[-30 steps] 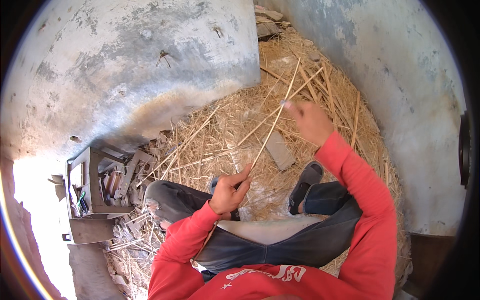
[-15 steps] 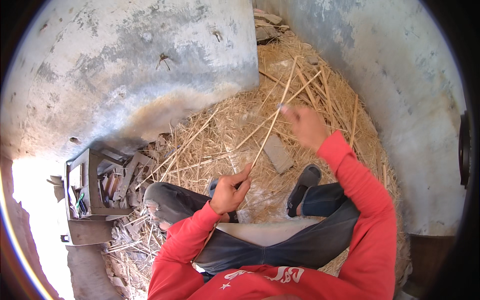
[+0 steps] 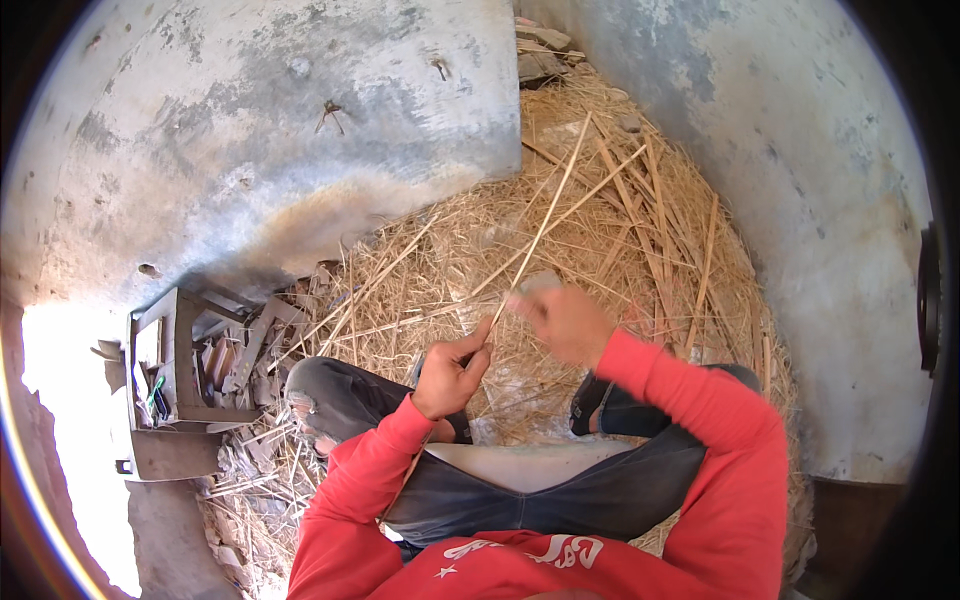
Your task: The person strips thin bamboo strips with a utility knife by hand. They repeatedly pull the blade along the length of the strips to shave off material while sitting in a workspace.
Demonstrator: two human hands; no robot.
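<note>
A long, thin, pale wooden strip point(image 3: 552, 213) slants away from me over the straw, its far end high in the picture. Closed around its near part is my left hand point(image 3: 448, 378), thumb and fingers pressed together. The strip's tail runs back beneath my left forearm. My right hand point(image 3: 568, 322) is beside the strip, just beyond the left hand, fingertips drawn together against it. Motion blurs those fingers, and whatever small thing they pinch cannot be made out.
Straw and shavings point(image 3: 470, 260) cover the floor, with more long strips point(image 3: 655, 230) piled at far right. At left, an open metal frame box point(image 3: 185, 375) holds scraps. Pale, worn walls point(image 3: 400, 90) curve around. My seated legs point(image 3: 570, 500) flank a pale surface point(image 3: 530, 465).
My right hand has slid toward me along the strip, from its far half down close to my left hand. The left hand stays closed on the strip, nearly in place.
</note>
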